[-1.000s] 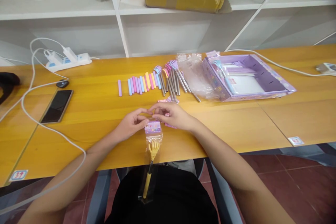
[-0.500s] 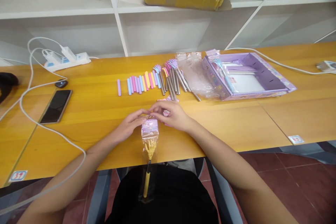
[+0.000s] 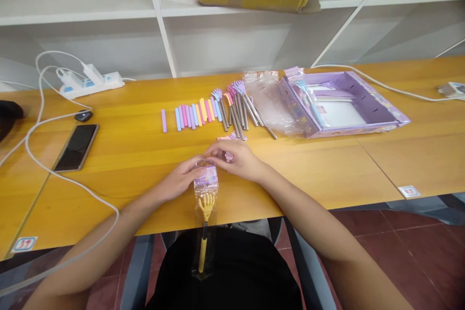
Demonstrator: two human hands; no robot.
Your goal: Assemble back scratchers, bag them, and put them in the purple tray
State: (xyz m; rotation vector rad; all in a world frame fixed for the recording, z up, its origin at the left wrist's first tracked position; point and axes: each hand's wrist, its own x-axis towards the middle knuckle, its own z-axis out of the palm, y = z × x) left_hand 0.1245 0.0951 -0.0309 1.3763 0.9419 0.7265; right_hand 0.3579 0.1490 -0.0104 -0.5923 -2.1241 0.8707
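Note:
A yellow back scratcher [image 3: 207,207] lies in a clear plastic bag [image 3: 198,227] that reaches over the table's front edge toward my lap. A purple and pink printed card [image 3: 206,178] fills the bag's top part. My left hand [image 3: 183,178] is closed on the upper left of the bag, thumb across the card. My right hand [image 3: 238,159] pinches the bag's top edge, its fingertips meeting those of the left. Beyond the right hand lie more pink printed cards [image 3: 232,136], partly covered by it.
Coloured handles [image 3: 188,116] lie in a row behind my hands, beside scratcher heads on metal rods [image 3: 238,106]. Clear bags [image 3: 267,101] lie against a purple open box [image 3: 363,126]. A phone [image 3: 77,147], white cables and a power strip [image 3: 92,85] are at left.
My left hand has shifted slightly, its thumb now further over the card. The bag with the back scratcher stays almost in place.

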